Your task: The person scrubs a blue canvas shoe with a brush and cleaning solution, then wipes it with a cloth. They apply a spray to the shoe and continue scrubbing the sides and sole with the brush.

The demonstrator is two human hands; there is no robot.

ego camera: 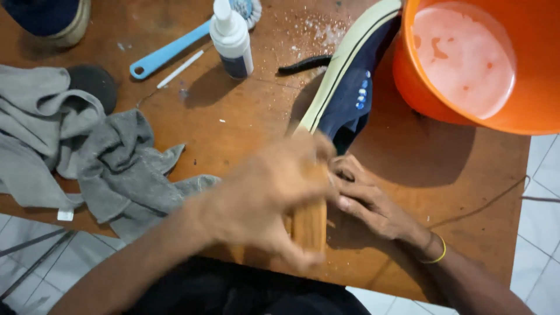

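A navy blue shoe with a cream sole lies on its side on the brown table, heel end toward me. My left hand, blurred, is closed around a wooden-handled brush at the shoe's heel. My right hand, with a yellow band on the wrist, rests on the table against the heel end of the shoe, fingers touching it beside the brush.
An orange bucket of soapy water stands at the top right, touching the shoe. A grey cloth lies crumpled at the left. A white squeeze bottle, a blue-handled brush and a second shoe sit at the back.
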